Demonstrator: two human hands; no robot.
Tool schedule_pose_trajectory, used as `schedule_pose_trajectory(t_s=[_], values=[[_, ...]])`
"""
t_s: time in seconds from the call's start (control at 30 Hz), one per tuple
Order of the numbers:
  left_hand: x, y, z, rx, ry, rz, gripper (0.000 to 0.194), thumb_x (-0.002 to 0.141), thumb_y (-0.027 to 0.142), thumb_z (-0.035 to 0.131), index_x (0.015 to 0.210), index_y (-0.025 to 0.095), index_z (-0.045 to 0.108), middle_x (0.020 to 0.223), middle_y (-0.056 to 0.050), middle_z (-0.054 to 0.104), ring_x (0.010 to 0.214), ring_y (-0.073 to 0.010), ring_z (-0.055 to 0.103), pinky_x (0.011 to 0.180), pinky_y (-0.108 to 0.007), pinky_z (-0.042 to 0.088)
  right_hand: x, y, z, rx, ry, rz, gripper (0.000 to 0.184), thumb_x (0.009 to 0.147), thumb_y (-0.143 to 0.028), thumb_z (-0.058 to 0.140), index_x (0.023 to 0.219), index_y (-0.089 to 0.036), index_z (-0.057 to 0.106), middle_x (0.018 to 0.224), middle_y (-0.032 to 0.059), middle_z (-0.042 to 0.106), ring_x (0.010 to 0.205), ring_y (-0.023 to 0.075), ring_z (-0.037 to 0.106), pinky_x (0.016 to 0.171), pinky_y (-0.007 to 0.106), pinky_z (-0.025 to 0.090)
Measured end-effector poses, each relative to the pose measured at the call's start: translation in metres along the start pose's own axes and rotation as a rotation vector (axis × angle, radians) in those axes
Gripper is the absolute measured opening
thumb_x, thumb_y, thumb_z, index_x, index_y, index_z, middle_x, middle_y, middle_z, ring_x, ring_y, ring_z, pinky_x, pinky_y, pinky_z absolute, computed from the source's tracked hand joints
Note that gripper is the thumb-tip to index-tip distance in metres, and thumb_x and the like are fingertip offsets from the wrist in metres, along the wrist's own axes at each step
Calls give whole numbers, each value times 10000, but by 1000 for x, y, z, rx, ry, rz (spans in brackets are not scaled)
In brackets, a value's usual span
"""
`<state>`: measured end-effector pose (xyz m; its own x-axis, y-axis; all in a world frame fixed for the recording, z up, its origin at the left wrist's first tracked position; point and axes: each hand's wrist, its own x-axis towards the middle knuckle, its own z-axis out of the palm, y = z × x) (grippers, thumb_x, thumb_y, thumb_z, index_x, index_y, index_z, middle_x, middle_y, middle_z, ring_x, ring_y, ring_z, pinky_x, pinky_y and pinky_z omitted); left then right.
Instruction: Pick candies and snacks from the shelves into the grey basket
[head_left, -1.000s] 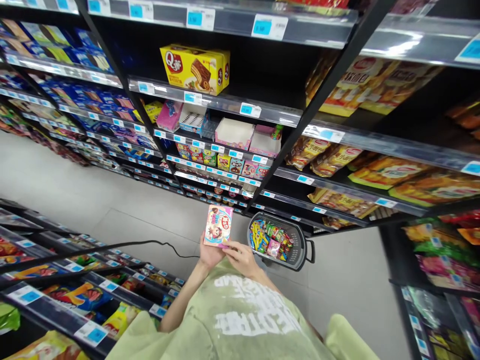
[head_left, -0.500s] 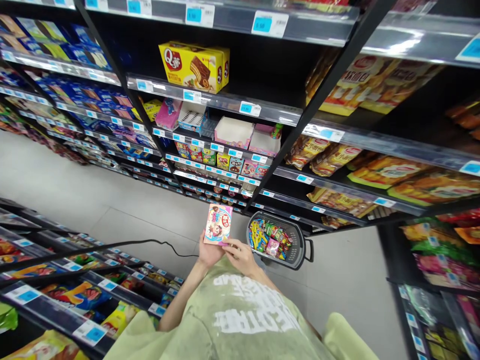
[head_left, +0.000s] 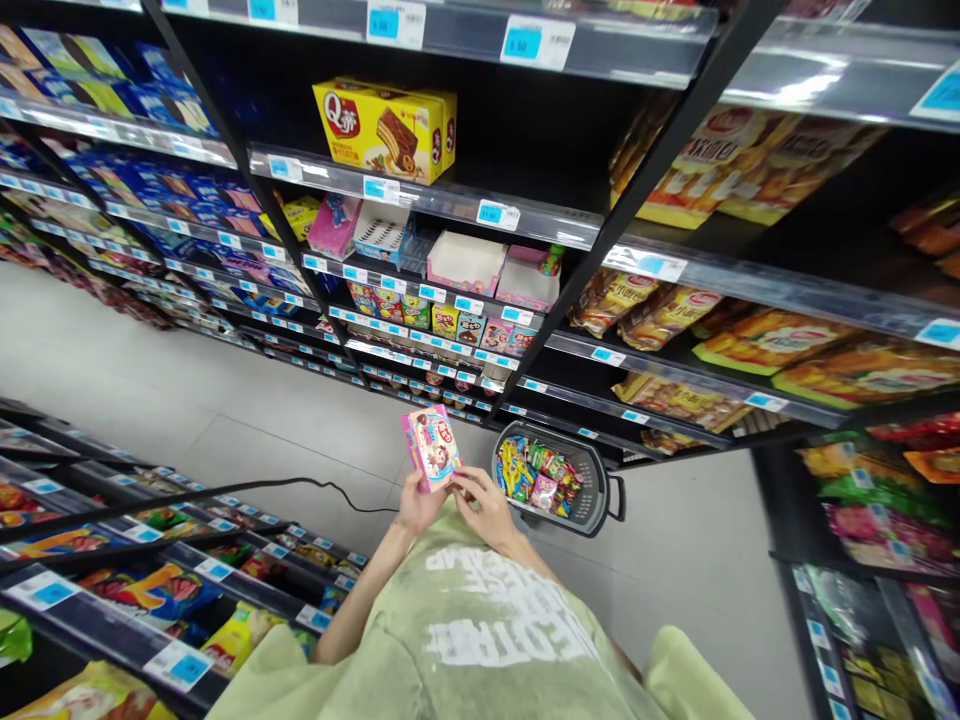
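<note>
A small pink snack box (head_left: 432, 447) with a cartoon face is held upright in front of my chest, turned so its narrow side shows. My left hand (head_left: 415, 503) grips its lower left edge with curled fingers. My right hand (head_left: 485, 505) pinches the box's lower right corner. Just right of the hands, a dark shopping basket (head_left: 596, 478) sits on the floor, filled with several colourful candy packets.
Tall black shelves (head_left: 457, 205) of boxed and bagged snacks stand ahead and to the right. A lower snack rack (head_left: 112, 560) is at my left. A black cable (head_left: 300, 487) runs across the grey tiled floor.
The pink box has been rotated in my hands, from facing me flat to angled with its side showing. My right hand shifted up onto its corner.
</note>
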<state>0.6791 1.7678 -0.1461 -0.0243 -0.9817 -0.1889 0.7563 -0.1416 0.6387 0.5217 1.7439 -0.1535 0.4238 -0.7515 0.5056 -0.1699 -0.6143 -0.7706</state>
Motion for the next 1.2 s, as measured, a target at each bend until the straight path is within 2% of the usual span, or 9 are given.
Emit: schedule_pose_trajectory(t_s=[0.17, 0.23, 0.33, 0.43, 0.5, 0.57, 0.73, 0.9, 1.2], values=[[2, -4, 2, 269, 117, 92, 652, 688, 396, 752, 1277, 209, 544, 1261, -117, 619, 1189, -304, 573, 1006, -423, 452, -1, 0, -1, -35, -19, 90, 489, 867, -312, 681, 1340, -267, 565, 1304, 107, 573, 663, 111, 600, 673, 290, 562], [5, -6, 2, 388, 156, 161, 732, 643, 318, 815, 1298, 237, 497, 1300, -106, 586, 1168, -277, 582, 991, -392, 461, -2, 0, -1, -62, -13, 145, 569, 828, -361, 725, 1352, -251, 533, 1293, 114, 568, 655, 120, 585, 663, 301, 550], [8, -5, 5, 493, 181, 246, 898, 538, 255, 896, 1313, 241, 443, 1326, -121, 553, 1146, -274, 588, 961, -367, 480, -3, 2, -1, -61, 20, 212, 513, 840, -360, 695, 1309, -220, 541, 1147, 99, 620, 668, 143, 582, 655, 304, 526], [7, 0, 10, 513, 201, 295, 745, 648, 366, 852, 1273, 221, 472, 1265, -125, 597, 1121, -275, 606, 943, -364, 492, -6, 5, 2, 44, 60, 311, 497, 893, -353, 624, 1351, -197, 508, 956, 62, 654, 666, 155, 579, 672, 303, 514], [5, 6, 13, 551, 228, 316, 560, 764, 449, 759, 1210, 204, 525, 1201, -121, 635, 1082, -265, 626, 910, -357, 507, -8, 8, 4, 182, 94, 377, 525, 930, -373, 575, 1408, -191, 457, 945, 59, 663, 680, 158, 587, 679, 301, 517], [4, 10, 16, 599, 251, 334, 481, 801, 483, 720, 1150, 190, 564, 1166, -116, 652, 1058, -255, 638, 880, -344, 520, -9, 11, 6, 327, 112, 423, 529, 953, -406, 539, 1425, -189, 438, 928, 56, 663, 675, 156, 592, 662, 297, 517], [5, 9, 15, 601, 240, 365, 473, 763, 475, 765, 1082, 180, 578, 1098, -96, 660, 1002, -220, 650, 830, -305, 532, -7, 13, 8, 464, 131, 513, 455, 967, -485, 496, 1282, -162, 553, 641, -10, 577, 553, 147, 547, 575, 271, 466], [9, 4, 9, 573, 221, 374, 439, 768, 434, 773, 1068, 186, 571, 1010, -59, 640, 933, -185, 645, 797, -281, 528, -3, 13, 7, 468, 155, 549, 514, 960, -523, 493, 1306, -146, 531, 654, -10, 593, 531, 144, 542, 560, 270, 453], [11, 5, 3, 572, 213, 354, 430, 798, 438, 740, 1095, 186, 558, 1053, -69, 633, 981, -200, 631, 793, -289, 531, -6, 20, 12, 490, 163, 529, 508, 949, -471, 523, 1344, -151, 513, 649, -30, 559, 548, 134, 528, 558, 259, 465]])
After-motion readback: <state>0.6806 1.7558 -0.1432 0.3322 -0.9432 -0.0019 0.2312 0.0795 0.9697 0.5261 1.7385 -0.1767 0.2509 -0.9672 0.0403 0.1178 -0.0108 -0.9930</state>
